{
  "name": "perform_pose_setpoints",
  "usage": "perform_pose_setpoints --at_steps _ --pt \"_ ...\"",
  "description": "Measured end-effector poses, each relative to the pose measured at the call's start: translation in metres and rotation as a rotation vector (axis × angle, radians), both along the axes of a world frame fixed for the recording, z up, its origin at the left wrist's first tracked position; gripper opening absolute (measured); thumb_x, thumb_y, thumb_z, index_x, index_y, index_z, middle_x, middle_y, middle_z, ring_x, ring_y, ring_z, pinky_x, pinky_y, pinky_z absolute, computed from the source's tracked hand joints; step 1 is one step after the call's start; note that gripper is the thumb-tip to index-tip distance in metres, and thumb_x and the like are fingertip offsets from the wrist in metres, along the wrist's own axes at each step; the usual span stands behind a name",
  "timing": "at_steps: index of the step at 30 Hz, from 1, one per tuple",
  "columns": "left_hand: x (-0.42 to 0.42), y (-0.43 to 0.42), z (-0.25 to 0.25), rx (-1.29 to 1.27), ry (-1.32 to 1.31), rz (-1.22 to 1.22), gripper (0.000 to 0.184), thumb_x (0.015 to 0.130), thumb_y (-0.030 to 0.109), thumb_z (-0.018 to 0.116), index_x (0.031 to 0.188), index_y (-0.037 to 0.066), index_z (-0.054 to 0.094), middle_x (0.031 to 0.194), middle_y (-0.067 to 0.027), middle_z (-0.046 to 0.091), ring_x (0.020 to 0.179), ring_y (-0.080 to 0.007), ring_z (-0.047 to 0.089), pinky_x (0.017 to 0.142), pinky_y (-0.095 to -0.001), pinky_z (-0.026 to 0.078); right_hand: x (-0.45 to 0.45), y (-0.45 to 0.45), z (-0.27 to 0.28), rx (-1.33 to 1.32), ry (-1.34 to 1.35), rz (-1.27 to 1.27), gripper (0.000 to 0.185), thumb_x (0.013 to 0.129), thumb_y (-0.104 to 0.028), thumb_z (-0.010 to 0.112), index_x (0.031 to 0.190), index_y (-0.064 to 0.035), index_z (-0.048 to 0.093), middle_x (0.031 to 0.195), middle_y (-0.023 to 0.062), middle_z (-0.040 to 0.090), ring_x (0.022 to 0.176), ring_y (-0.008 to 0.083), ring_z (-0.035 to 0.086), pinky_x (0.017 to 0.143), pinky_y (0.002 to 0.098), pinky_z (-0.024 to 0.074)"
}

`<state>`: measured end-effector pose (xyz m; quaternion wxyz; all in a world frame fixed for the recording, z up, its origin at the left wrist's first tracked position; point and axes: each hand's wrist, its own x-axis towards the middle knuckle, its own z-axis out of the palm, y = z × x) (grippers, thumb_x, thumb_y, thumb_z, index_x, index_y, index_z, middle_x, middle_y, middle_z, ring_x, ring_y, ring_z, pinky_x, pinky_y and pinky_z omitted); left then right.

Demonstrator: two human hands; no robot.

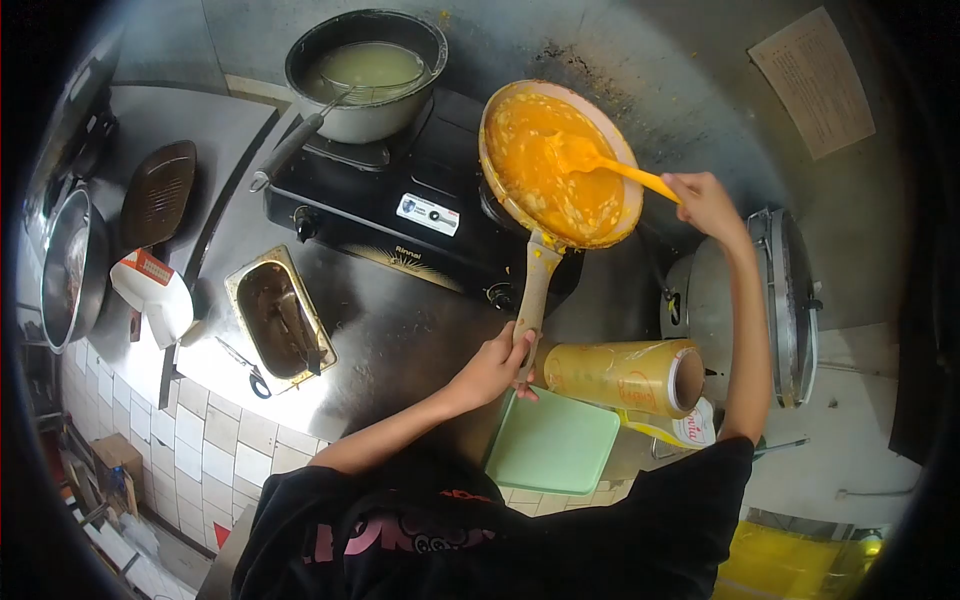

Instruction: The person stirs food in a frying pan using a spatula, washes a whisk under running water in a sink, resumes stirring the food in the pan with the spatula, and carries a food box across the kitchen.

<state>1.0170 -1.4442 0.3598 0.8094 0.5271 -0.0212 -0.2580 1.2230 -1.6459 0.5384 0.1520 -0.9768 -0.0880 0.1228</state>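
Note:
My left hand (497, 365) is wrapped round the pale handle of a frying pan (628, 222) over the right side of a black gas stove (400, 240). Thick orange-yellow egg-like mixture (525, 140) with pale lumps covers the pan's inside. In my right hand (705, 205) is the handle end of an orange spatula (640, 177); its coated head lies in the mixture. Just below my left hand is a light green tray or lid (555, 445). Beside it lies a large roll of cling film (610, 375).
A pot (365, 122) of pale liquid with a strainer across it stands on the left burner. At left are a metal container (285, 320) with brown residue, scissors (258, 382), a white scoop (160, 300) and a dark grill pan (160, 195). A large metal pot (735, 300) stands at right.

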Motion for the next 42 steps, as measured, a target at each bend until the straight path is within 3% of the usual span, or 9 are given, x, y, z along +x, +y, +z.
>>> perform_pose_setpoints --at_steps 5,6,9,13,15,17,25,27,42 --pt "-0.001 -0.003 -0.005 0.009 -0.023 -0.001 0.042 0.091 0.033 0.031 0.106 -0.005 0.037 0.059 -0.0090 0.049 0.047 -0.0176 0.055 0.051 -0.0282 0.051 -0.065 -0.019 0.016 0.092 -0.206 -0.061 0.034 0.084 -0.030 0.048 0.091 -0.0001 0.061 0.047 0.0044 0.047 0.044 0.0091 0.045 0.044 0.0257 0.0363" --pt "-0.002 -0.003 -0.006 -0.015 -0.018 0.014 0.042 0.091 0.033 0.031 0.105 -0.006 0.038 0.059 -0.0088 0.048 0.046 -0.0178 0.054 0.050 -0.0284 0.051 -0.085 -0.015 0.016 0.111 -0.177 -0.081 0.038 0.085 -0.035 0.047 0.092 0.0004 0.061 0.050 -0.0004 0.045 0.044 0.0049 0.041 0.041 0.0215 0.0317" --pt "-0.003 -0.003 -0.002 -0.039 -0.003 0.009 0.043 0.091 0.034 0.032 0.106 -0.006 0.038 0.059 -0.0086 0.047 0.046 -0.0176 0.054 0.050 -0.0298 0.052 -0.108 -0.032 -0.011 0.024 -0.083 -0.071 0.034 0.085 -0.028 0.049 0.096 0.0019 0.059 0.054 0.0028 0.048 0.045 0.0083 0.043 0.045 0.0241 0.0353" --pt "-0.004 -0.005 -0.008 -0.071 0.006 0.023 0.041 0.090 0.034 0.032 0.103 -0.004 0.038 0.060 -0.0096 0.047 0.046 -0.0163 0.051 0.053 -0.0330 0.054 -0.123 -0.030 -0.023 0.069 -0.322 -0.021 0.032 0.085 -0.026 0.049 0.096 0.0022 0.059 0.055 0.0074 0.048 0.044 0.0098 0.044 0.046 0.0255 0.0368" --pt "-0.003 -0.006 -0.009 -0.063 0.005 0.039 0.040 0.090 0.035 0.033 0.103 -0.003 0.038 0.061 -0.0097 0.047 0.047 -0.0159 0.051 0.054 -0.0333 0.054 -0.129 -0.025 -0.021 0.018 -0.221 -0.040 0.031 0.085 -0.025 0.049 0.095 0.0026 0.058 0.062 0.0123 0.056 0.050 0.0149 0.052 0.052 0.0272 0.0409" --pt "-0.002 -0.008 -0.010 -0.054 0.013 0.016 0.041 0.090 0.036 0.033 0.103 -0.003 0.038 0.062 -0.0089 0.047 0.047 -0.0155 0.051 0.055 -0.0334 0.054 -0.130 -0.023 -0.030 0.054 -0.387 -0.044 0.027 0.083 -0.023 0.047 0.091 -0.0007 0.060 0.078 0.0194 0.059 0.073 0.0342 0.058 0.065 0.0346 0.0441" --pt "-0.004 -0.007 -0.011 -0.093 -0.007 0.015 0.043 0.090 0.037 0.033 0.105 -0.003 0.038 0.063 -0.0066 0.045 0.049 -0.0140 0.049 0.057 -0.0337 0.054 -0.145 -0.020 -0.038 -0.046 -0.408 -0.028 0.025 0.083 -0.023 0.046 0.087 -0.0056 0.062 0.076 0.0195 0.058 0.073 0.0362 0.056 0.066 0.0383 0.0448" --pt "-0.004 -0.007 -0.008 -0.089 -0.015 0.006 0.043 0.090 0.037 0.033 0.105 -0.003 0.038 0.063 -0.0063 0.045 0.051 -0.0139 0.050 0.057 -0.0336 0.054 -0.147 -0.021 -0.052 -0.015 -0.576 -0.043 0.025 0.083 -0.024 0.044 0.087 -0.0071 0.062 0.074 0.0193 0.058 0.072 0.0372 0.055 0.064 0.0401 0.0444" --pt "0.002 -0.010 -0.024 -0.085 -0.098 -0.008 0.042 0.091 0.036 0.030 0.105 -0.003 0.037 0.066 -0.0070 0.046 0.051 -0.0149 0.050 0.059 -0.0356 0.055 -0.197 0.010 -0.096 0.052 -0.694 -0.241 0.027 0.085 -0.023 0.042 0.076 -0.0028 0.058 0.069 0.0212 0.056 0.066 0.0390 0.054 0.058 0.0462 0.0427"
